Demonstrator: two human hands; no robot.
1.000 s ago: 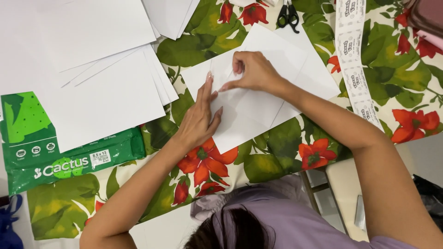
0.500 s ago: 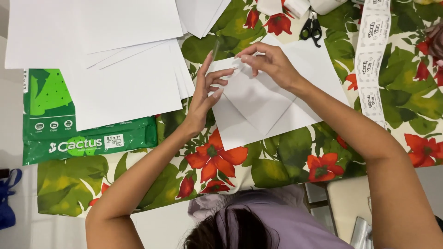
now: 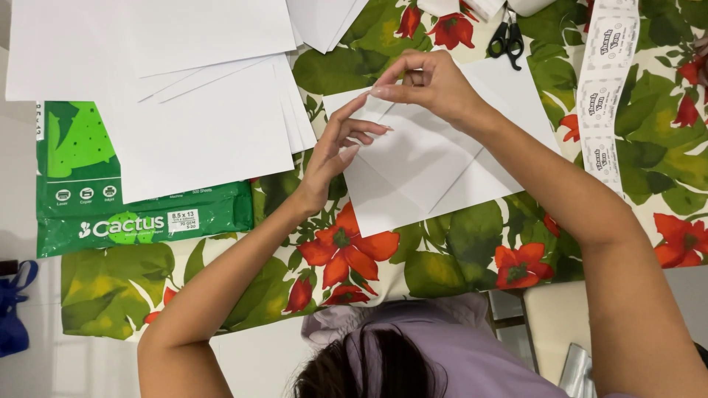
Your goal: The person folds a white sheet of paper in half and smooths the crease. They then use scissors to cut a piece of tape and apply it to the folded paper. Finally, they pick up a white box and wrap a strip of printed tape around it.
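right hand (image 3: 435, 82) pinching folded paper (image 3: 428, 158), left hand (image 3: 332, 151) perhaps touching

On the desk (image 3: 472, 243), covered by a cloth of green leaves and red flowers, the right hand (image 3: 431, 85) pinches a corner of the folded white paper (image 3: 435, 166). The left hand (image 3: 335, 158) rests its fingers (image 3: 361, 129) on the paper's edge. Loose white sheets (image 3: 184, 103) overlap a green paper ream (image 3: 140, 221); black scissors (image 3: 507, 40) lie beyond.

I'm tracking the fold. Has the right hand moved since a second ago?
Yes. The right hand has lifted off the white sheet, shifting from its centre toward its top-left corner.
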